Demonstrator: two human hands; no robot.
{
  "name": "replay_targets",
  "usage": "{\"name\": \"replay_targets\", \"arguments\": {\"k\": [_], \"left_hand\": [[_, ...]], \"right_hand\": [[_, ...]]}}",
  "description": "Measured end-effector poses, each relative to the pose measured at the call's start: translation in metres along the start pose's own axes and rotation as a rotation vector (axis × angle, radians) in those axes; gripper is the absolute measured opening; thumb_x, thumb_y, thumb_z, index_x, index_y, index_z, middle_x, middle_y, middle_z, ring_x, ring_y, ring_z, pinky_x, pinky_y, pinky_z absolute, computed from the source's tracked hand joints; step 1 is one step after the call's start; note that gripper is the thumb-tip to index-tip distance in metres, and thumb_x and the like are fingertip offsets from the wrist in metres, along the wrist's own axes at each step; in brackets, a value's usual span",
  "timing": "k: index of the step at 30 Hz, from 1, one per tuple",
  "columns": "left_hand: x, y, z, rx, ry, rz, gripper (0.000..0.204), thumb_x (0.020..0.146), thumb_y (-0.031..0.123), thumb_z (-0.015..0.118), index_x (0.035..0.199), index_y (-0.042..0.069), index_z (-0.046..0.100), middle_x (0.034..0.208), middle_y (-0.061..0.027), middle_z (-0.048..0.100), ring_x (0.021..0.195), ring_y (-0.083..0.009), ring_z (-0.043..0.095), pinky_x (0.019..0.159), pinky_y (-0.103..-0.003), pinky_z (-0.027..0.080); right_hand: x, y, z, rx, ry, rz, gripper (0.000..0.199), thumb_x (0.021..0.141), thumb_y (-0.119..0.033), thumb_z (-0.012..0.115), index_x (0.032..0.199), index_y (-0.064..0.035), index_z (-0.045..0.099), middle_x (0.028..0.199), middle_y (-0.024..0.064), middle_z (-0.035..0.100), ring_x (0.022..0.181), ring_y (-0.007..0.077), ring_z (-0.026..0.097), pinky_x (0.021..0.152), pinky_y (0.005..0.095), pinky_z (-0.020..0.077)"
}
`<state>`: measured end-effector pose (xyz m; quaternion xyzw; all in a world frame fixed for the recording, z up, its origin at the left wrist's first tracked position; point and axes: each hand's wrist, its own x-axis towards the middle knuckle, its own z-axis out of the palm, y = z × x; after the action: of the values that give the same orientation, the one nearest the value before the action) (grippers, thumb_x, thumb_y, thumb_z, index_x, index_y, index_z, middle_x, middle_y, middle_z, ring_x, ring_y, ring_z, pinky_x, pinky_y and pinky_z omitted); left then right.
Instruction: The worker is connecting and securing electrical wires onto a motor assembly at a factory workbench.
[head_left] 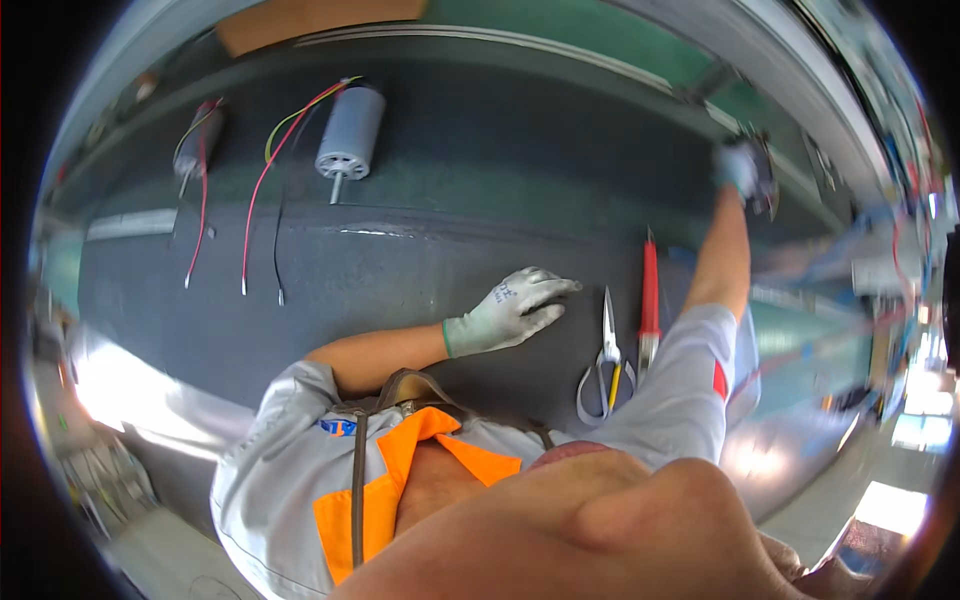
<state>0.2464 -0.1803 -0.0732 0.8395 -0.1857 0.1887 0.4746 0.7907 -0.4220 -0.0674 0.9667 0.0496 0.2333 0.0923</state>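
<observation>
My left hand (515, 310), in a grey knit glove, lies flat on the dark mat (450, 210) with its fingers stretched out and nothing in it. Just right of it lie grey-handled scissors (603, 362) and a red-handled tool (650, 295), both apart from the hand. My right hand (738, 165), also gloved, reaches far out to the upper right, at a small dark object (768, 178) by the bench's metal rail. That hand is blurred, so its grip is unclear.
A grey cylindrical motor (350, 130) with red, yellow and black wires lies at the back of the mat. A second, smaller motor (198, 135) lies left of it. A green surface (600, 40) runs behind the rail. Cluttered items line the right edge.
</observation>
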Motion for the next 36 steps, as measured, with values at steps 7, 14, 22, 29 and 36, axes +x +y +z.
{"name": "replay_targets", "arguments": {"k": [7, 14, 22, 29, 36], "left_hand": [[0.001, -0.003, 0.003, -0.215, 0.164, -0.297, 0.035, 0.098, 0.015, 0.060, 0.132, 0.006, 0.058, 0.121, -0.0135, 0.064, 0.114, -0.0311, 0.060, 0.099, -0.039, 0.049], [0.009, -0.003, 0.017, -0.166, 0.142, -0.291, 0.038, 0.098, 0.019, 0.059, 0.135, 0.011, 0.057, 0.122, -0.0119, 0.062, 0.115, -0.0301, 0.057, 0.100, -0.041, 0.047], [0.012, -0.011, 0.023, -0.061, 0.123, -0.206, 0.039, 0.099, 0.021, 0.056, 0.136, 0.008, 0.055, 0.120, -0.0147, 0.063, 0.112, -0.0320, 0.058, 0.099, -0.044, 0.046], [0.011, -0.015, 0.027, -0.111, 0.252, -0.273, 0.043, 0.098, 0.021, 0.058, 0.139, 0.011, 0.051, 0.130, -0.0147, 0.058, 0.121, -0.0346, 0.055, 0.105, -0.045, 0.045], [0.005, -0.050, -0.015, 0.301, 0.874, -0.344, 0.051, 0.097, 0.026, 0.057, 0.142, 0.005, 0.046, 0.133, -0.0261, 0.052, 0.124, -0.0439, 0.049, 0.106, -0.051, 0.042]], "right_hand": [[0.023, 0.077, -0.016, 0.160, -0.166, 0.665, 0.097, 0.078, -0.064, 0.072, 0.149, -0.0075, 0.039, 0.148, 0.0175, 0.050, 0.135, 0.0428, 0.047, 0.104, 0.0636, 0.0399], [0.023, 0.109, 0.035, 0.196, -0.272, 0.325, 0.096, 0.079, -0.035, 0.079, 0.155, -0.0194, 0.023, 0.127, 0.0221, 0.064, 0.115, 0.0430, 0.064, 0.096, 0.0558, 0.0506], [-0.002, 0.033, 0.050, 1.386, -0.234, 0.508, 0.078, 0.087, -0.009, 0.069, 0.153, -0.0187, 0.029, 0.135, 0.0207, 0.056, 0.095, 0.0354, 0.069, 0.060, 0.0436, 0.0583], [-0.092, -0.076, -0.020, 1.523, -0.339, 0.571, 0.023, 0.088, -0.004, 0.067, 0.109, -0.0121, 0.067, 0.084, 0.0070, 0.068, 0.050, 0.0146, 0.053, 0.040, 0.0285, 0.0371], [-0.344, -0.113, -0.257, 1.490, -0.933, 0.085, 0.048, 0.088, -0.009, 0.068, 0.131, -0.0164, 0.048, 0.088, 0.0025, 0.058, 0.052, 0.0111, 0.054, 0.037, 0.0240, 0.0388]]}}
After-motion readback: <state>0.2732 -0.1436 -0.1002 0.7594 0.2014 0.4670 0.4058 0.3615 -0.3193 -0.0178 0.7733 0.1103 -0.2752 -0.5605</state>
